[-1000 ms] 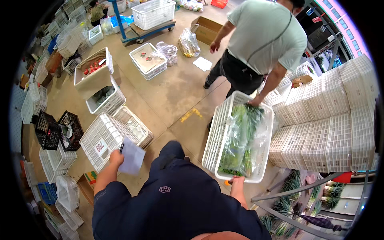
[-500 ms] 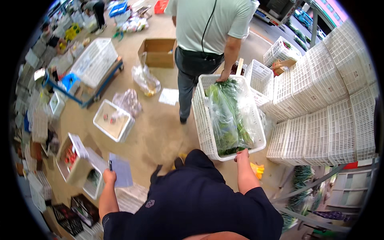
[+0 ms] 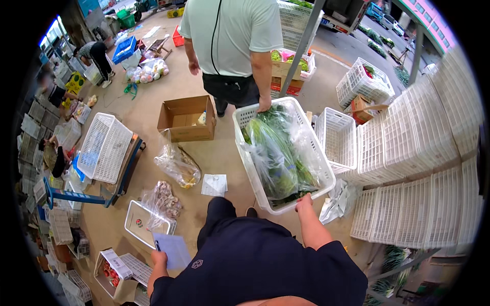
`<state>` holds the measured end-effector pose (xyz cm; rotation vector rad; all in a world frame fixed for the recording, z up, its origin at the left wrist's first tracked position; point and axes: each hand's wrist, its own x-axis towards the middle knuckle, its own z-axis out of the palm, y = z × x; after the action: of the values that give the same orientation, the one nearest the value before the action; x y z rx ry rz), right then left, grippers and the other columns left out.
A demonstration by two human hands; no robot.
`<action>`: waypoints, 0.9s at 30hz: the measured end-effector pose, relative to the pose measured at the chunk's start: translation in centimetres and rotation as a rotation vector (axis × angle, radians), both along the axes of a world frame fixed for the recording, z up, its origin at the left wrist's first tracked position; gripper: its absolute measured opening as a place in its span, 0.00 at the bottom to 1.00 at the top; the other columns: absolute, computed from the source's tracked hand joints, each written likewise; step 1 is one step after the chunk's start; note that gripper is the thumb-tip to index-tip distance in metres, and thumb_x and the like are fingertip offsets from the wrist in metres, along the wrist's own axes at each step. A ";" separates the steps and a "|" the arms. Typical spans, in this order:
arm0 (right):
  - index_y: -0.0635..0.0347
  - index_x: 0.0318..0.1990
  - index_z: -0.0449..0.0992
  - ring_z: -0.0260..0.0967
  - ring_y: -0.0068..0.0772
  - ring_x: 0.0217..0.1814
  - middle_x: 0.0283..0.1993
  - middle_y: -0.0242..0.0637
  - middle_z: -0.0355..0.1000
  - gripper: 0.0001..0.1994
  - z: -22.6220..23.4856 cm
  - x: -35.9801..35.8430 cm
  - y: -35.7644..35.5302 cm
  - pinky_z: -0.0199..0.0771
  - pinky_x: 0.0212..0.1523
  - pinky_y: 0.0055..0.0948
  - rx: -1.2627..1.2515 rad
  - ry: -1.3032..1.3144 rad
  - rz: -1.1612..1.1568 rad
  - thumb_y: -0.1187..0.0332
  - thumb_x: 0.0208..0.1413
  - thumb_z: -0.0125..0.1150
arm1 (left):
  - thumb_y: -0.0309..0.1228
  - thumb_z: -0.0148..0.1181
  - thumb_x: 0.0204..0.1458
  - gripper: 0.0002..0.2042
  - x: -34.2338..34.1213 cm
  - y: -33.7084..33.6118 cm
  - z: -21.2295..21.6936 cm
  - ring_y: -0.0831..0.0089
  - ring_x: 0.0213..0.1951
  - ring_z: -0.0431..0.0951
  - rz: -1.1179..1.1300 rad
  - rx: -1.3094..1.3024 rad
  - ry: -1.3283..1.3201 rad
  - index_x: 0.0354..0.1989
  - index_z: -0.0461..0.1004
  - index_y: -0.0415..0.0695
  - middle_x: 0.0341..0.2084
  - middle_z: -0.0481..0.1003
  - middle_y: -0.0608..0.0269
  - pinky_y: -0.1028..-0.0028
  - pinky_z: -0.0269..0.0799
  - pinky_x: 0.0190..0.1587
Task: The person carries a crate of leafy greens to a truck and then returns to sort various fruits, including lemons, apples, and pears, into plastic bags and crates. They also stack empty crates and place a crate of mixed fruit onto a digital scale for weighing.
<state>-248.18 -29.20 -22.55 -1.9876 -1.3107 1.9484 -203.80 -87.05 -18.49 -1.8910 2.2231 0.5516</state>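
A white plastic crate [image 3: 251,173] is held between me and a person [image 3: 229,46] walking ahead with their back to me. My right hand [image 3: 304,202] is closed on the crate's near rim. The person's hand [image 3: 264,103] grips the far rim. Leafy green vegetables [image 3: 278,166], partly wrapped in clear plastic bags, fill the crate. My left hand [image 3: 159,259] is down at my left side, closed on sheets of paper [image 3: 173,250] with a dark pen [image 3: 156,246] along their edge.
Tall stacks of white crates [image 3: 403,117] line the right side. On the left are an open cardboard box [image 3: 186,135], bagged produce [image 3: 178,166], a shallow white tub [image 3: 135,224] and a blue cart [image 3: 76,196] bearing a crate. Loose paper [image 3: 214,185] lies on the floor ahead.
The person and I have moved forward with the crate between us. The cardboard box, bags and cart now appear nearer. Both of my hands keep their holds.
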 end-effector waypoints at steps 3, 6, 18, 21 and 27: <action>0.59 0.34 0.68 0.57 0.29 0.20 0.24 0.35 0.62 0.16 -1.1 -7.9 -3.9 0.60 0.17 0.26 0.012 -0.058 0.079 0.53 0.58 0.53 | 0.25 0.54 0.40 0.13 -3.4 0.2 1.0 0.45 0.39 0.77 0.072 0.165 -0.159 0.34 0.75 0.29 0.31 0.76 0.37 0.58 0.71 0.42; 0.59 0.34 0.68 0.58 0.32 0.20 0.23 0.37 0.63 0.16 -0.8 -17.7 -8.7 0.63 0.20 0.34 0.038 -0.037 0.161 0.54 0.58 0.53 | 0.25 0.54 0.40 0.14 -9.6 -1.2 1.3 0.44 0.40 0.77 0.190 0.144 -0.029 0.35 0.75 0.29 0.32 0.76 0.37 0.57 0.71 0.42; 0.53 0.29 0.63 0.59 0.27 0.22 0.22 0.29 0.60 0.20 3.4 -49.0 -34.9 0.70 0.25 0.26 -0.372 0.060 0.028 0.46 0.59 0.47 | 0.28 0.52 0.43 0.10 -61.4 -32.8 8.0 0.43 0.38 0.76 -0.306 -0.165 -0.004 0.32 0.74 0.38 0.32 0.75 0.40 0.54 0.71 0.41; 0.53 0.25 0.62 0.60 0.26 0.21 0.20 0.28 0.60 0.22 3.8 -55.9 -39.8 0.72 0.26 0.26 -0.481 0.034 -0.008 0.44 0.58 0.47 | 0.31 0.55 0.43 0.10 -74.3 -36.2 9.9 0.42 0.36 0.75 -0.417 -0.229 0.084 0.32 0.74 0.38 0.30 0.75 0.40 0.53 0.71 0.39; 0.53 0.33 0.61 0.55 0.25 0.25 0.28 0.29 0.58 0.18 -1.9 -71.6 -48.4 0.71 0.31 0.29 -0.512 0.225 -0.071 0.48 0.59 0.47 | 0.32 0.56 0.43 0.12 -85.7 -41.4 7.5 0.44 0.39 0.75 -0.350 -0.204 0.035 0.34 0.72 0.36 0.33 0.75 0.39 0.53 0.71 0.41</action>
<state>-319.81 -77.55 -24.50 -1.8763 -0.7289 2.5730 -289.48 -128.49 -10.98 -1.5238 2.6395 0.3120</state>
